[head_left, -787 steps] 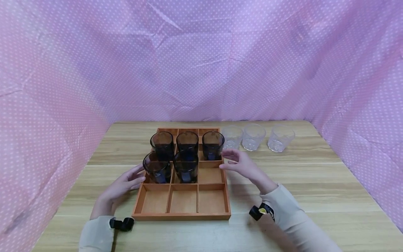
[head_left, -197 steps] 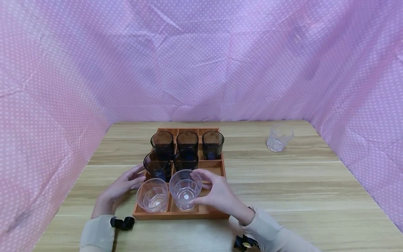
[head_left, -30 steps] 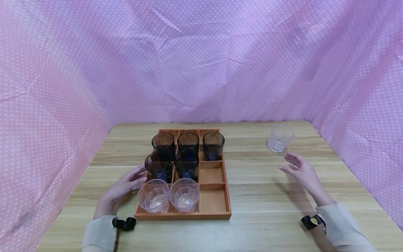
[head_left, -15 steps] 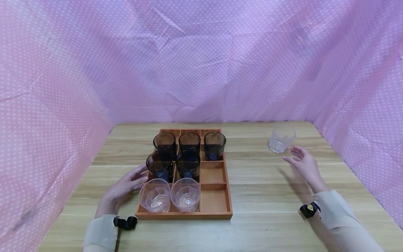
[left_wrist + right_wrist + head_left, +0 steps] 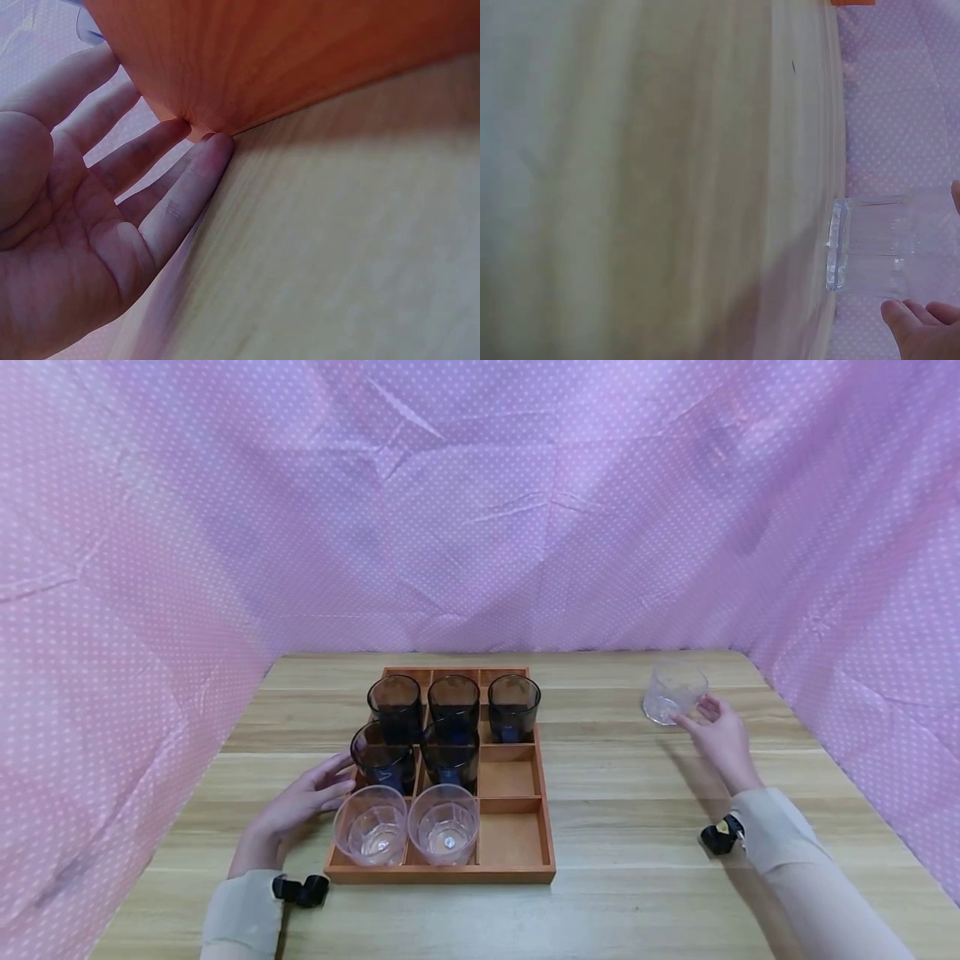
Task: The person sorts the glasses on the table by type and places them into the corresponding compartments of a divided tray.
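In the head view, my right hand [image 5: 722, 739] has its fingers and thumb beside a clear glass [image 5: 675, 689] standing at the table's back right. The right wrist view shows fingertips [image 5: 900, 319] close to one side of this glass [image 5: 870, 244]; contact is hard to tell. My left hand [image 5: 303, 797] lies at the left side of a divided wooden tray [image 5: 438, 877]. Its extended fingertips [image 5: 214, 150] touch the tray's side [image 5: 247, 67] near the table. Dark glasses [image 5: 450, 756] stand in the tray's rear part. Two clear glasses [image 5: 444, 827] occupy its front row, left and middle.
The wooden table [image 5: 615, 827] stretches between the tray and the clear glass on the right. Pink dotted cloth [image 5: 480, 527] hangs behind the table and along both sides. Each wrist wears a black camera [image 5: 302, 891].
Over the last second my right hand has moved forward to the clear glass. Earlier, two clear glasses moved from the table into the tray's front row. My left hand stays at the tray.
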Available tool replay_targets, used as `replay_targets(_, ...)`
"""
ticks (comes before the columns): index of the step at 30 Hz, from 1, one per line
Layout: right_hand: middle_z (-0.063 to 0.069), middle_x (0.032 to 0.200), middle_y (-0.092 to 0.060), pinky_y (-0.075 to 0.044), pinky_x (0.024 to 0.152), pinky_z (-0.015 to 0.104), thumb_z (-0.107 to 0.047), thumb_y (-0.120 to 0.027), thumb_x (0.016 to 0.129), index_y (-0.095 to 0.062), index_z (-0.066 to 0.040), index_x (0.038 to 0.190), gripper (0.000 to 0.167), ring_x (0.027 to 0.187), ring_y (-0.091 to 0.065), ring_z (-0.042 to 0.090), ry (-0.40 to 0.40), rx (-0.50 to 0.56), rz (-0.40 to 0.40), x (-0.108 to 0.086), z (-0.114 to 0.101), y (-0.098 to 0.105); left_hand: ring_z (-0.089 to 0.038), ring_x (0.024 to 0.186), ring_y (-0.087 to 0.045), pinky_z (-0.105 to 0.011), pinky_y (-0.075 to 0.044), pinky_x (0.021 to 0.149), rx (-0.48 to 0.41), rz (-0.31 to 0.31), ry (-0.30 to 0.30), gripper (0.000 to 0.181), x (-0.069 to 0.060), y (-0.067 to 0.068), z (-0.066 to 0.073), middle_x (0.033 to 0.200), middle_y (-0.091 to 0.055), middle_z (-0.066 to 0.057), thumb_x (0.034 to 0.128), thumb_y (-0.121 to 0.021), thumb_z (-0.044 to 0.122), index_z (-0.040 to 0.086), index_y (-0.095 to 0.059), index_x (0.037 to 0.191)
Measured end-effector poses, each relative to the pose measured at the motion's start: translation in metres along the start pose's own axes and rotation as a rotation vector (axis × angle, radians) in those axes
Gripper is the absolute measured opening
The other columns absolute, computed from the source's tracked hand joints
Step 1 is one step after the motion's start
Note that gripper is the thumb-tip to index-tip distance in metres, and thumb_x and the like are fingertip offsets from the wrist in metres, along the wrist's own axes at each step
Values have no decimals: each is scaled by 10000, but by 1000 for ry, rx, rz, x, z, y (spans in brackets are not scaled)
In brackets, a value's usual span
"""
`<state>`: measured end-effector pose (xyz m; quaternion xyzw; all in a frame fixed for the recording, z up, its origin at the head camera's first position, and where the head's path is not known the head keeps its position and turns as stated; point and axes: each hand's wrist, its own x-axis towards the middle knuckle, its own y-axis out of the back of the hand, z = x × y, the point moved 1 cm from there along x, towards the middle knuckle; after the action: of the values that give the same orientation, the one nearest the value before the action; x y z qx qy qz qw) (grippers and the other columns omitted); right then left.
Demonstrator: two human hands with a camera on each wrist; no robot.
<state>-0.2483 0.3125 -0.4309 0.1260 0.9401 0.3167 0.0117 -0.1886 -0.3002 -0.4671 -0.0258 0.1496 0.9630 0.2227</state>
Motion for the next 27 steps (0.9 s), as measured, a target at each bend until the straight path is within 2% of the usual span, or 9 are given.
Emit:
replay_targets(4, 344, 1509, -278, -321, 1112, 529, -339, -665, 914, -137, 96, 1501, 901, 1375, -333, 475, -15, 4, 13, 8, 1, -1, 111, 1148, -477, -171, -473, 906, -18, -7, 2, 674, 1, 1, 0, 1567, -121, -335, 1013, -504, 194, 31, -129, 1549)
replay_targets(7, 353, 1497, -293, -312, 1120, 530, -350, -663, 913, -178, 102, 1489, 878, 1374, -337, 474, -21, 2, 22, 12, 0, -2, -70, 1256, -489, -173, -475, 905, -4, -4, 0, 675, 1, 1, 0, 1560, -128, -345, 1014, -502, 197, 17, -127, 1545)
replay_targets(10, 349, 1493, -308, -304, 1129, 529, -358, -671, 906, -277, 106, 1443, 812, 1377, -340, 468, -31, 14, 35, 16, -2, -3, -274, 1337, -409, -179, -474, 909, 10, 3, 3, 672, 0, 1, 2, 1558, -140, -345, 1014, -502, 200, 17, -134, 1545)
replay_targets(13, 330, 1513, -287, -291, 1137, 528, -393, -670, 901, -312, 101, 1418, 799, 1392, -321, 460, -45, 34, 33, 19, -4, -3, -154, 1302, -451, -177, -472, 910, -2, 5, 9, 671, 1, 1, 2, 1566, -140, -330, 1012, -506, 202, 29, -140, 1548)
replay_targets(16, 314, 1530, -266, -277, 1147, 522, -408, -665, 901, -243, 72, 1477, 860, 1406, -301, 451, -54, 50, 33, 23, -6, -2, 64, 1183, -469, -175, -474, 909, -15, 0, 4, 669, 1, 2, 2, 1572, -133, -318, 1012, -506, 199, 30, -142, 1547)
replay_targets(18, 308, 1537, -261, -271, 1152, 516, -414, -661, 902, -181, 57, 1507, 905, 1410, -292, 451, -54, 56, 34, 25, -7, -2, 116, 1141, -464, -176, -476, 907, -15, -5, -2, 668, 1, 2, 1, 1572, -124, -321, 1014, -502, 195, 25, -137, 1547)
replay_targets(21, 295, 1547, -258, -260, 1159, 516, -425, -664, 897, -121, 33, 1527, 950, 1415, -278, 452, -46, 74, 30, 28, -7, -1, 35, 1208, -469, -179, -474, 913, -7, 6, 15, 670, 2, 2, 1, 1578, -150, -299, 1010, -513, 210, 47, -153, 1551)
replay_targets(25, 289, 1540, -277, -259, 1157, 536, -447, -670, 887, -122, 27, 1530, 968, 1405, -284, 465, -34, 74, 25, 29, -9, -1, -226, 1344, -404, -185, -471, 925, 2, 12, 36, 664, 3, 2, 1, 1585, -174, -271, 1009, -515, 227, 84, -167, 1556)
replay_targets(27, 287, 1535, -290, -264, 1154, 537, -459, -675, 880, -136, 30, 1526, 974, 1398, -294, 466, -38, 71, 29, 30, -9, -2, -240, 1350, -393, -185, -472, 924, 3, 12, 34, 664, 3, 2, 1, 1585, -171, -274, 1011, -512, 227, 83, -163, 1557)
